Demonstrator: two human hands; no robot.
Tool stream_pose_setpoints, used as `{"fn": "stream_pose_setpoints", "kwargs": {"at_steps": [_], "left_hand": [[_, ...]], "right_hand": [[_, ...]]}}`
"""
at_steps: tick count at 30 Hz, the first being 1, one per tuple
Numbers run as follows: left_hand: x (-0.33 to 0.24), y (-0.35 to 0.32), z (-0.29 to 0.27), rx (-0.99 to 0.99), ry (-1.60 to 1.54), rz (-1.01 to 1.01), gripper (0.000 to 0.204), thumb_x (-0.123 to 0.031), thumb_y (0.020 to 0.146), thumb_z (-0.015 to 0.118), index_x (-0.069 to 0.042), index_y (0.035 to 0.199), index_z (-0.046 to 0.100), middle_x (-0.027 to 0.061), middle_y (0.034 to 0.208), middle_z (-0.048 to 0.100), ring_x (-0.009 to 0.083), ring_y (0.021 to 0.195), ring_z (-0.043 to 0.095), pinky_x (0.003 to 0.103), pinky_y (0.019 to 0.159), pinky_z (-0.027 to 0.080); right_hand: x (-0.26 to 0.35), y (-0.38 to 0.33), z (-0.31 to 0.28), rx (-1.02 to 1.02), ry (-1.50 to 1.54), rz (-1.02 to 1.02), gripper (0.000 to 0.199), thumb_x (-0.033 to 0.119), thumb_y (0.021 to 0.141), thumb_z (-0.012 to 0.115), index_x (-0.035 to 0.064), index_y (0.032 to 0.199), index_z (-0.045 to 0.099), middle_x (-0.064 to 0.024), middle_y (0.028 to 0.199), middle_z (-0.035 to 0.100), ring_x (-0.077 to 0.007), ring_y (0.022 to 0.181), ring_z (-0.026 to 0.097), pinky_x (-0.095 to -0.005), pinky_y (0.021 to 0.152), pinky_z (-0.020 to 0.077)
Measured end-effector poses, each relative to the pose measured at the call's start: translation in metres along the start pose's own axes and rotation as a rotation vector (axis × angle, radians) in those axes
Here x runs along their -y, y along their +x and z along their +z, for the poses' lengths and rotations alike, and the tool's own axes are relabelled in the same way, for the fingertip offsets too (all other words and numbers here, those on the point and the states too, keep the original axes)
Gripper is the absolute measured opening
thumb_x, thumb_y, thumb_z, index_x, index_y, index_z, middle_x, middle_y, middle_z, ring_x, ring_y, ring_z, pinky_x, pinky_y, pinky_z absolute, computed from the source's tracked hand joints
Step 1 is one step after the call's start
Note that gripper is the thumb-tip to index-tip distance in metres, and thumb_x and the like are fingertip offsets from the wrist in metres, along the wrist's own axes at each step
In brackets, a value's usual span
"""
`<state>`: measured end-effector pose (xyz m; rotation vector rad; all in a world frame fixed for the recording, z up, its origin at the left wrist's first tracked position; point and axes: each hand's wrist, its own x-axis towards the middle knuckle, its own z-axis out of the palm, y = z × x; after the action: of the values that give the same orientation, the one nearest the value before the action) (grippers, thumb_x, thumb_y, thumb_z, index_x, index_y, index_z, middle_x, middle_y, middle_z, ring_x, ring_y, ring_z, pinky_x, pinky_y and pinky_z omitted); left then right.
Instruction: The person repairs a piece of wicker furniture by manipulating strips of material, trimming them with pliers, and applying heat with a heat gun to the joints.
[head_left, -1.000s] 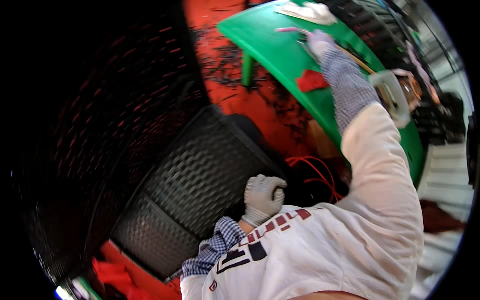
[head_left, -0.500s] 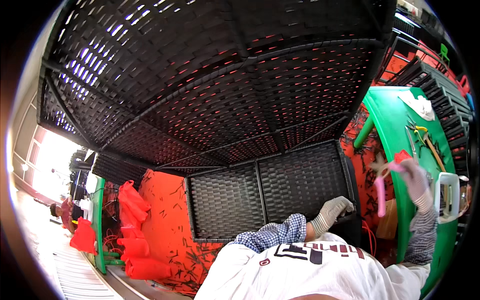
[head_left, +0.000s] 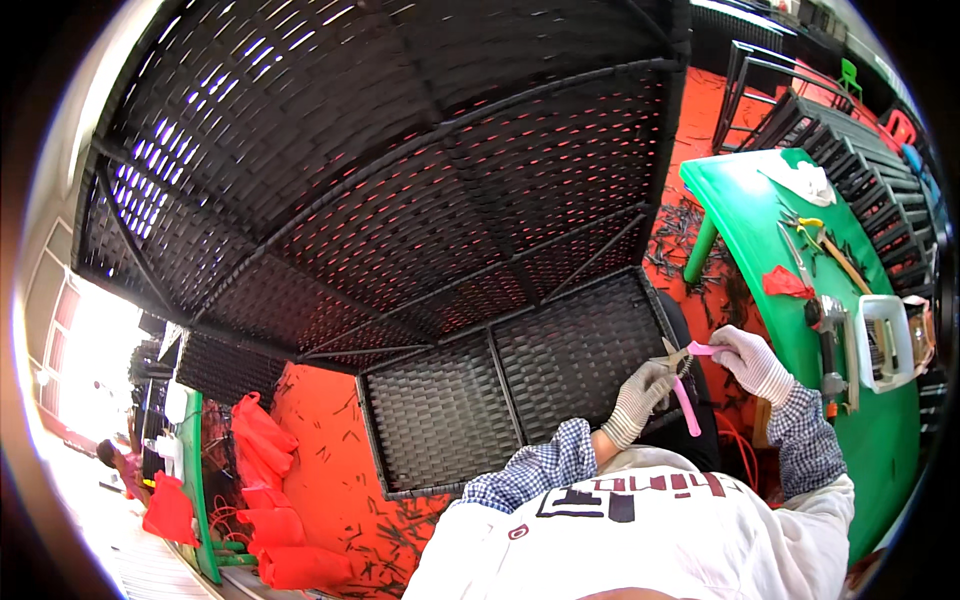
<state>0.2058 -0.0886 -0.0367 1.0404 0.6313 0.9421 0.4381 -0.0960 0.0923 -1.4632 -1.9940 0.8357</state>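
Observation:
Pruning shears with pink handles (head_left: 690,405) are in my right hand (head_left: 755,365), which wears a striped glove and grips the upper handle. The other handle hangs loose and the short blades are apart. My left hand (head_left: 640,403), gloved the same way, is right by the blades with its fingers curled; whatever they hold is hidden. Both hands are over the near right corner of a black woven wicker panel (head_left: 440,420). That panel joins a large upright wicker frame (head_left: 400,220), which rises in front of me with dark bars across it.
On my right a green table (head_left: 735,185) holds yellow-handled pliers (head_left: 808,223), a red cloth (head_left: 787,283), a power tool (head_left: 830,345) and a white bin (head_left: 885,345). Black cut strips litter the red floor (head_left: 320,430). Red bags (head_left: 262,440) lie at left; stacked frames (head_left: 850,150) stand behind.
My right hand has brought the shears from the table over to my left hand. The left hand has shifted slightly left, beside the blades. The view has turned a little to the right.

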Motion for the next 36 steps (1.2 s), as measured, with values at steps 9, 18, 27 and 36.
{"fn": "stream_pose_setpoints", "kwargs": {"at_steps": [9, 18, 27, 36], "left_hand": [[0.001, 0.006, -0.010, -0.073, 0.079, -0.143, 0.025, -0.023, 0.103, 0.062, 0.000, 0.112, 0.068, 0.0023, 0.094, 0.066, 0.0096, 0.080, 0.059, 0.025, 0.071, 0.050], [0.020, 0.022, -0.023, -0.160, 0.058, -0.045, 0.022, -0.024, 0.102, 0.064, -0.003, 0.107, 0.069, 0.0006, 0.092, 0.066, 0.0069, 0.077, 0.058, 0.022, 0.068, 0.049], [0.018, 0.019, -0.020, -0.175, 0.068, -0.045, 0.015, -0.017, 0.101, 0.065, -0.004, 0.108, 0.069, -0.0025, 0.096, 0.066, 0.0065, 0.086, 0.056, 0.022, 0.079, 0.048], [-0.018, 0.009, -0.013, -0.210, 0.224, -0.054, 0.022, -0.019, 0.106, 0.055, -0.002, 0.098, 0.068, 0.0014, 0.074, 0.063, 0.0076, 0.061, 0.056, 0.023, 0.055, 0.045]], "right_hand": [[-0.019, 0.009, 0.037, -0.215, -0.384, -0.195, 0.020, 0.013, 0.088, 0.066, 0.0069, 0.107, 0.067, -0.0119, 0.099, 0.067, -0.0341, 0.098, 0.063, -0.0433, 0.090, 0.0483], [-0.012, 0.024, 0.062, -0.187, -0.465, -0.065, 0.087, 0.056, 0.081, 0.074, -0.0052, 0.138, 0.052, -0.0204, 0.126, 0.061, -0.0371, 0.121, 0.055, -0.0499, 0.113, 0.0328], [0.002, 0.021, 0.071, -0.030, -0.499, 0.106, 0.106, 0.047, 0.070, 0.080, -0.0047, 0.150, 0.035, -0.0248, 0.141, 0.049, -0.0404, 0.134, 0.046, -0.0528, 0.118, 0.0282], [-0.063, 0.039, 0.043, -0.332, 0.579, 0.105, 0.043, 0.005, 0.094, 0.062, 0.0003, 0.137, 0.056, -0.0010, 0.107, 0.062, -0.0086, 0.095, 0.058, -0.0269, 0.083, 0.0524]]}}
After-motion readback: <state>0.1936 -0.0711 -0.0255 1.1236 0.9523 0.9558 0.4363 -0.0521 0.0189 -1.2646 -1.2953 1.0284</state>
